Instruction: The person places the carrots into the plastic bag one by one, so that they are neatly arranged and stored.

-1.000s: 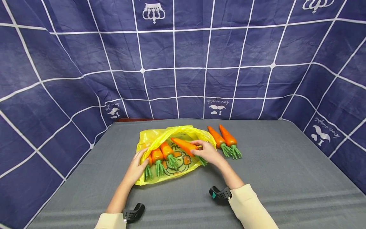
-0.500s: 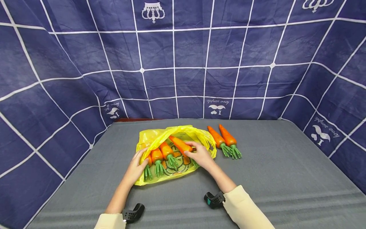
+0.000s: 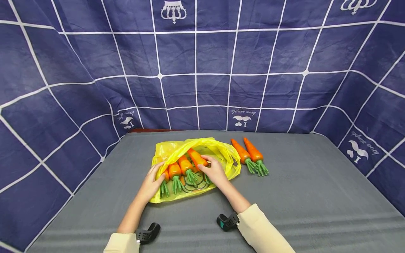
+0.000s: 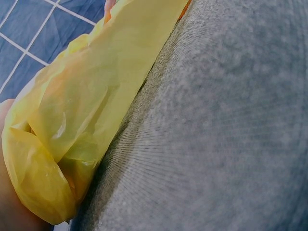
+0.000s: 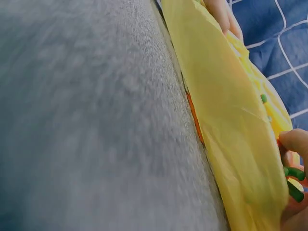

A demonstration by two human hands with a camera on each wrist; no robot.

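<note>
Four carrots (image 3: 185, 167) half-hidden by bag (image 3: 167, 151)

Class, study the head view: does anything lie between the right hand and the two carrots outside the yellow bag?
Yes. The yellow bag's crumpled right edge lies between the right hand and the two carrots on the grey mat.
</note>
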